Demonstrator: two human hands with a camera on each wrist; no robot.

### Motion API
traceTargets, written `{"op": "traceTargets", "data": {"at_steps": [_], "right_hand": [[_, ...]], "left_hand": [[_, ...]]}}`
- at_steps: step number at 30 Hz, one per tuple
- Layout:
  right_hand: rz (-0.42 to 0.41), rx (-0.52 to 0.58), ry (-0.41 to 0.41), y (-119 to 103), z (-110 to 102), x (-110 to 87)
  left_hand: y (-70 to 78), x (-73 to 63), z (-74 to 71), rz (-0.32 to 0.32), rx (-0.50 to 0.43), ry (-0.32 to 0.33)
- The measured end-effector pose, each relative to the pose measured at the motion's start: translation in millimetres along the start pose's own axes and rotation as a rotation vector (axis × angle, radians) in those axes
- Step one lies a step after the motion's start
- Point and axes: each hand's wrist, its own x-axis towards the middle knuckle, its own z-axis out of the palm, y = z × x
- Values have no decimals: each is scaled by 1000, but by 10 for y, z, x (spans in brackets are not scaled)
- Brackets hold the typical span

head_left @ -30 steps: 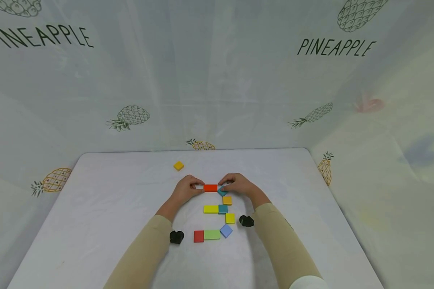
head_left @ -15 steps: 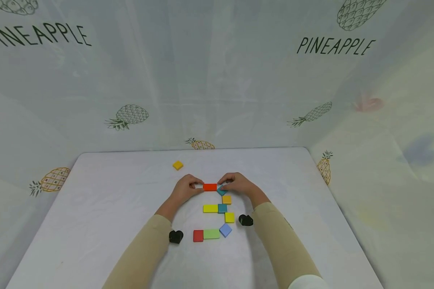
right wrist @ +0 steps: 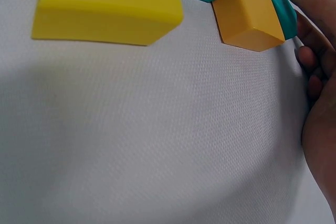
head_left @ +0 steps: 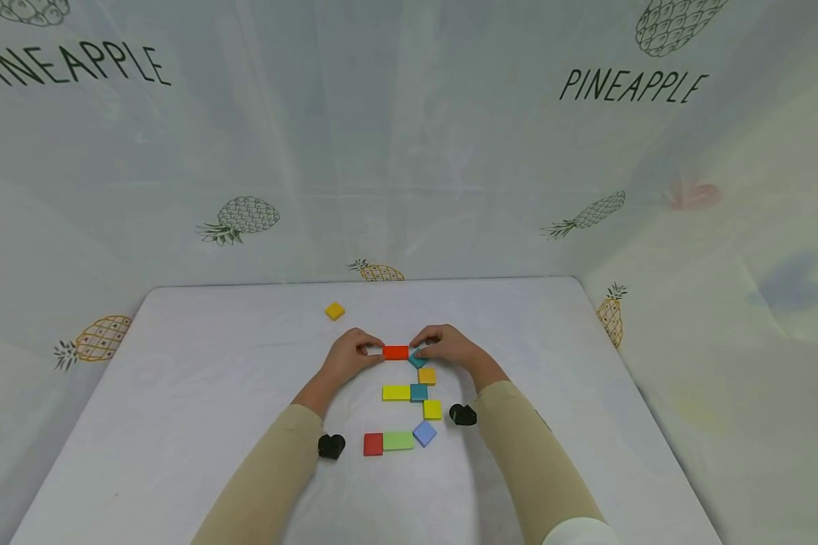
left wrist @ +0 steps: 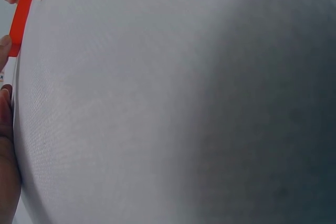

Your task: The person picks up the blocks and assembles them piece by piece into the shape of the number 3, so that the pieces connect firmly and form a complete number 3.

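Observation:
At the top of a row of coloured blocks, my left hand (head_left: 346, 359) pinches the left end of an orange-red rectangular block (head_left: 395, 353) between thumb and fingers. My right hand (head_left: 453, 347) holds a small teal block (head_left: 417, 362) turned at an angle against the red block's right end. The thumb partly covers that teal block in the head view. Just below it lies an orange-yellow block (head_left: 426, 376), also seen close to the right fingers in the right wrist view. In the left wrist view the red block (left wrist: 20, 22) shows at the left edge, by the thumb.
Below lie a long yellow block (head_left: 396, 393), a second teal block (head_left: 419, 393), a yellow square (head_left: 432, 409), a blue block (head_left: 425, 434), a green block (head_left: 398, 440) and a red square (head_left: 373, 444). A single yellow block (head_left: 335, 311) sits farther back on the white table (head_left: 211, 378).

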Motion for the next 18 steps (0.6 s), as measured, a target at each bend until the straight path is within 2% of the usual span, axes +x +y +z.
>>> {"op": "traceTargets", "data": {"at_steps": [18], "right_hand": [[-5,19,-5,-23,-7,-28]], "left_hand": [[1,-9,-2,4,-1,3]]}}
